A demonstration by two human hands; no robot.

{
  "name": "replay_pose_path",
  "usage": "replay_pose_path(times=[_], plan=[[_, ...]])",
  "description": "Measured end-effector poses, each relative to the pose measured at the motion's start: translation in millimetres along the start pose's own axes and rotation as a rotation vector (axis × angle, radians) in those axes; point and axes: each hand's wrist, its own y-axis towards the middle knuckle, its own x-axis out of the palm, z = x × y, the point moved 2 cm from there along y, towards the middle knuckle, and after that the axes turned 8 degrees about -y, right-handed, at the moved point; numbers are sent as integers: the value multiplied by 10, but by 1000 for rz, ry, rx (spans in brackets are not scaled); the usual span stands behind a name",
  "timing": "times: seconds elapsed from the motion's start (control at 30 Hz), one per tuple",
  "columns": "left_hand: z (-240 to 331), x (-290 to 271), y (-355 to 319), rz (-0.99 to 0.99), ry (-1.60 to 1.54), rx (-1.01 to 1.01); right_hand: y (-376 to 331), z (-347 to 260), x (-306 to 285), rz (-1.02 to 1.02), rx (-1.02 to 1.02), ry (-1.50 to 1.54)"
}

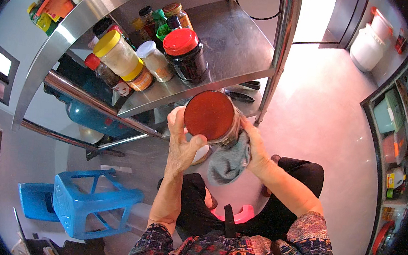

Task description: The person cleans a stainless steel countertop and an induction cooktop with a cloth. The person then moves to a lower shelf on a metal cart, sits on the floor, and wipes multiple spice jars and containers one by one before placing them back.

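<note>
Between my two hands is a clear jar with a wide brown-red lid (208, 118), held in front of the shelf with the lid facing up toward me. My left hand (181, 145) is closed on its left side, thumb near the lid's lower edge. On the other side my right hand (255, 148) presses a grey cloth (230, 164) against the jar's wall; the cloth hangs below the jar. Most of the right fingers are hidden behind the jar and cloth. The jar's contents cannot be made out.
A steel shelf (240, 34) ahead bears a jar with a red lid (183, 54), a yellow-lidded jar (116, 56), a white-lidded jar (155, 60) and several bottles. Blue plastic stools (75, 206) stand at left. A cabinet (377, 146) lines the right; a white bucket (367, 48) stands far right.
</note>
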Motion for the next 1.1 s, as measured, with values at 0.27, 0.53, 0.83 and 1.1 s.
replay_pose_path(times=[0.27, 0.53, 0.83, 1.1], plan=[[73, 79, -40, 21, -75, 226, 18, -32, 81, 8, 121, -40], [80, 4, -97, -70, 267, 312, 161, -97, -13, 136, 85, 4], [18, 185, -39, 155, -81, 329, -77, -486, 408, 261, -776, -952], [-132, -73, -46, 260, -160, 279, -248, -198, 618, 173, -1479, -1635]])
